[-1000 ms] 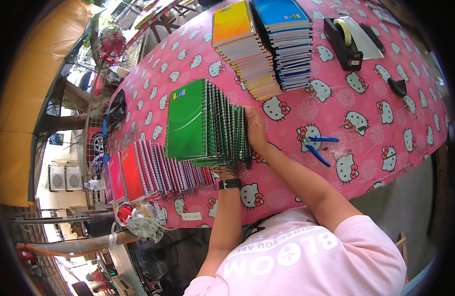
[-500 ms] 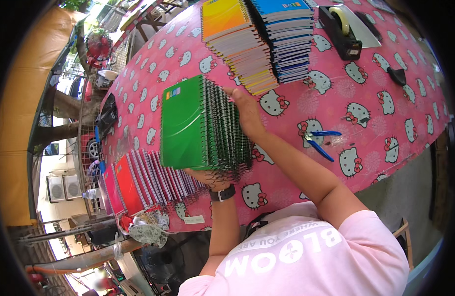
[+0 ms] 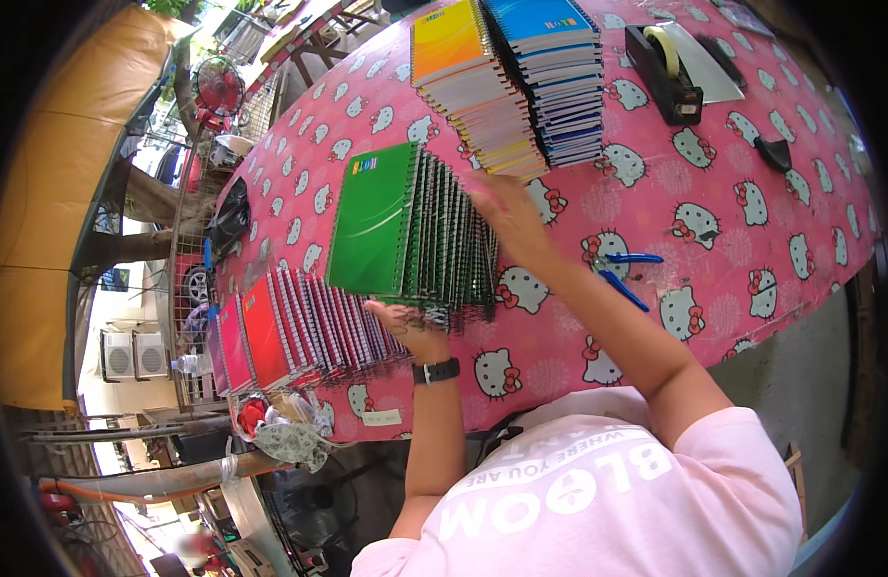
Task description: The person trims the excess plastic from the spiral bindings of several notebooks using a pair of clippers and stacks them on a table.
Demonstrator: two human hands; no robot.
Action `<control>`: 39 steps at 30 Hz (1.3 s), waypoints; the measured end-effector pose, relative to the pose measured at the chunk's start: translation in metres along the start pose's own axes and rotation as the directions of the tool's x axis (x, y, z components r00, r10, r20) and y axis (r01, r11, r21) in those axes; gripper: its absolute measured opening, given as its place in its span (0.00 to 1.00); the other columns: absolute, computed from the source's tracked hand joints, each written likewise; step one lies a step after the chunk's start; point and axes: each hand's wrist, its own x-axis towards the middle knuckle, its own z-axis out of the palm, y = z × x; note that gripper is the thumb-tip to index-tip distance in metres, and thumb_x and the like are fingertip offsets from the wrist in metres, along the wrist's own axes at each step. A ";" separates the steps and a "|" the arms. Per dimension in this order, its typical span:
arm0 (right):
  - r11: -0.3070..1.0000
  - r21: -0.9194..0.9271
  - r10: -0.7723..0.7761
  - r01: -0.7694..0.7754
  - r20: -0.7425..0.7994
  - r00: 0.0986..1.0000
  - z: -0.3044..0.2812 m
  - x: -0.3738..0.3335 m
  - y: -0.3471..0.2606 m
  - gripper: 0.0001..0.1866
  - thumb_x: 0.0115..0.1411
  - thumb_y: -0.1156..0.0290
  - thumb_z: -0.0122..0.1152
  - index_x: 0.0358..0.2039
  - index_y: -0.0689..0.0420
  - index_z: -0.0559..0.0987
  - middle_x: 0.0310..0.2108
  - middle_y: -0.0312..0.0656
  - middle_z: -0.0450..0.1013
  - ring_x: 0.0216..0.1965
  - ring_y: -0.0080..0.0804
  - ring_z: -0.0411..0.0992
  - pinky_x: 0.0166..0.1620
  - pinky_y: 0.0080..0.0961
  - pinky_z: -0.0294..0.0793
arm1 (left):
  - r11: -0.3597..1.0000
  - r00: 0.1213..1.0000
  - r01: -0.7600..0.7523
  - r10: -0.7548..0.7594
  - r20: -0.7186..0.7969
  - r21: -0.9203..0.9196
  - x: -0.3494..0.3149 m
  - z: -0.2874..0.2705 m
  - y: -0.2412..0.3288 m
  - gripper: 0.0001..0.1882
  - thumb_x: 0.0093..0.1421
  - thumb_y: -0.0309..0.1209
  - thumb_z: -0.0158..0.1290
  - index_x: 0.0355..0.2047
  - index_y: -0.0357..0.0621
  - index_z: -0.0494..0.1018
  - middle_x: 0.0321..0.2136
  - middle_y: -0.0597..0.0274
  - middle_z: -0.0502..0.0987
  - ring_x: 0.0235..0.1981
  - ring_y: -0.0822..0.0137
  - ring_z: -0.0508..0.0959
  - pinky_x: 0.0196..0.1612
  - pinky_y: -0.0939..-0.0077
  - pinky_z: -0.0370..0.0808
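Note:
A stack of green spiral notebooks (image 3: pixel 372 226) leans in a fanned pile on the pink table, its wire bindings facing right. My left hand (image 3: pixel 413 329), with a dark watch on the wrist, lies against the near end of the pile, fingers stretched out. Along the right side, my right hand (image 3: pixel 511 219) is held beside the bindings with its fingers extended and nothing gripped. To the left of the green pile, a row of red and pink spiral notebooks (image 3: pixel 263 332) lies overlapped. Beyond it stand stacks of yellow notebooks (image 3: pixel 451 43) and blue notebooks (image 3: pixel 545 24).
Blue-handled pliers (image 3: pixel 632 258) lie on the patterned tablecloth (image 3: pixel 559 337) at right. A black tape dispenser (image 3: pixel 680 101) stands at the far right, near a small black object (image 3: pixel 773 154). A clear plastic bag (image 3: pixel 290 442) hangs at the near left edge.
My right hand has eased away from the bindings. More of my left hand's fingers now show at the near end of the green pile. The whole view has shifted slightly.

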 end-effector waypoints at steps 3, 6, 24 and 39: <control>0.937 -0.350 0.030 0.024 0.150 0.988 -0.085 -0.028 0.019 0.20 0.55 0.60 0.56 0.44 0.58 0.73 0.43 0.47 0.71 0.45 0.48 0.67 0.51 0.40 0.63 | 0.923 0.994 -0.107 0.090 0.063 0.369 -0.033 -0.031 0.008 0.16 0.63 0.33 0.42 0.50 0.42 0.64 0.43 0.63 0.69 0.41 0.69 0.69 0.43 0.74 0.69; 0.855 -0.503 0.349 -0.124 0.383 0.855 -0.109 -0.053 -0.003 0.15 0.51 0.66 0.55 0.38 0.60 0.75 0.38 0.50 0.72 0.41 0.51 0.69 0.45 0.40 0.68 | 0.819 0.998 -0.031 -0.004 0.060 0.573 -0.049 -0.075 -0.009 0.17 0.58 0.24 0.43 0.50 0.41 0.63 0.43 0.63 0.68 0.42 0.70 0.69 0.42 0.78 0.70; 0.972 -0.153 0.010 0.179 0.786 0.618 -0.017 -0.068 0.012 0.18 0.49 0.72 0.55 0.42 0.63 0.70 0.42 0.51 0.68 0.45 0.50 0.67 0.46 0.42 0.70 | -0.748 0.712 -0.468 -0.005 0.702 0.470 0.034 -0.093 -0.016 0.19 0.62 0.32 0.44 0.50 0.32 0.64 0.52 0.51 0.67 0.52 0.59 0.67 0.58 0.64 0.59; 0.791 -0.610 0.426 -0.047 0.495 0.757 -0.199 -0.074 0.048 0.34 0.45 0.63 0.62 0.54 0.56 0.65 0.41 0.46 0.66 0.45 0.42 0.64 0.44 0.36 0.66 | 0.583 0.955 -0.289 0.120 0.271 0.759 -0.118 0.022 0.119 0.27 0.50 0.27 0.53 0.52 0.37 0.65 0.46 0.57 0.72 0.41 0.66 0.72 0.41 0.73 0.71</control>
